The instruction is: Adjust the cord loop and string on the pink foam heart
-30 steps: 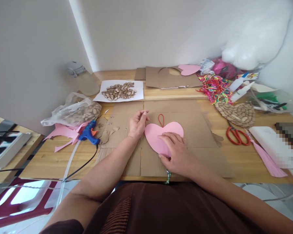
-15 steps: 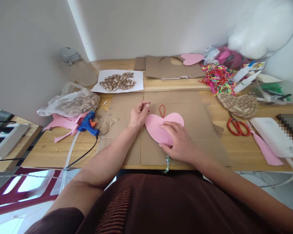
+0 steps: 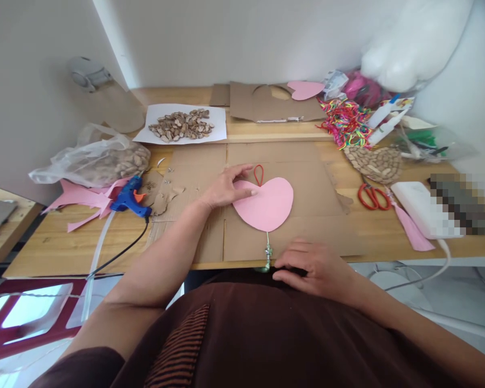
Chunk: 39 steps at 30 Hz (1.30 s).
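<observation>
2 clutter zones: glue gun (image 3: 128, 197) left, scissors (image 3: 371, 196) right, perhaps beads (image 3: 268, 253) below.

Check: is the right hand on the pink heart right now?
No, the right hand rests at the near table edge, apart from the pink paper heart; only the left hand touches it.

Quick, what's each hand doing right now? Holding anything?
Left hand: open, fingers flat on the pink paper heart, gripping nothing.
Right hand: open, empty, resting at the edge of the cardboard sheet.
</observation>
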Motion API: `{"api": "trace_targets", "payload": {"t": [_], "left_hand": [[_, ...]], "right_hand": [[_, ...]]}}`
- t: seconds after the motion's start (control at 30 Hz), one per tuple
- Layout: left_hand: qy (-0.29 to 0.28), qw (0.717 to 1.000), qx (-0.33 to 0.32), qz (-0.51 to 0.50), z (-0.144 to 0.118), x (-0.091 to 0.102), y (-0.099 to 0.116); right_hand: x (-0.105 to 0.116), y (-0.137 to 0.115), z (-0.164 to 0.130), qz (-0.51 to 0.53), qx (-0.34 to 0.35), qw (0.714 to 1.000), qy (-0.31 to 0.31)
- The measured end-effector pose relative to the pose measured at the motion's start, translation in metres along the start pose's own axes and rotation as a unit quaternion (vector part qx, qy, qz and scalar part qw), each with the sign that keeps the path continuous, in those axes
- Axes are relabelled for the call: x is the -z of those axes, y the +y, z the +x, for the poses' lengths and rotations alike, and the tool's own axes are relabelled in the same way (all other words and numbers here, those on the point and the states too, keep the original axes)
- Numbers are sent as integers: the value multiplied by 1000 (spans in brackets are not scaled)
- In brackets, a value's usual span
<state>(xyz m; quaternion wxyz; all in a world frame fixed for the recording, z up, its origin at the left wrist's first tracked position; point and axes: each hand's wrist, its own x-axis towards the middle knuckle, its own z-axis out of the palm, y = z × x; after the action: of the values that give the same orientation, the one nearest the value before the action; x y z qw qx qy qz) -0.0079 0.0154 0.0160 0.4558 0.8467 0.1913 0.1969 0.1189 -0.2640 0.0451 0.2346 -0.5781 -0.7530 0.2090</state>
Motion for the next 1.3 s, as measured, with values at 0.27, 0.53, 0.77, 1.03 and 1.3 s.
{"api": "trace_targets", "payload": {"t": [0.27, 0.53, 0.77, 1.03, 1.3], "left_hand": [[-150, 983, -27, 102, -3, 9, 8], [-170, 980, -56, 88, -6, 8, 7], [-175, 977, -52, 111, -6, 5, 1], [-184, 973, -64, 125, -8, 3, 3], [-206, 962, -50, 169, -8, 1, 9]], "right_hand": [[0, -4, -6, 0, -46, 999, -4], [-6, 3, -5, 42, -146, 988, -2], [-8, 1, -3, -2, -140, 990, -13], [-11, -3, 4, -32, -178, 983, -18], [-11, -1, 5, -8, -213, 977, -27]]}}
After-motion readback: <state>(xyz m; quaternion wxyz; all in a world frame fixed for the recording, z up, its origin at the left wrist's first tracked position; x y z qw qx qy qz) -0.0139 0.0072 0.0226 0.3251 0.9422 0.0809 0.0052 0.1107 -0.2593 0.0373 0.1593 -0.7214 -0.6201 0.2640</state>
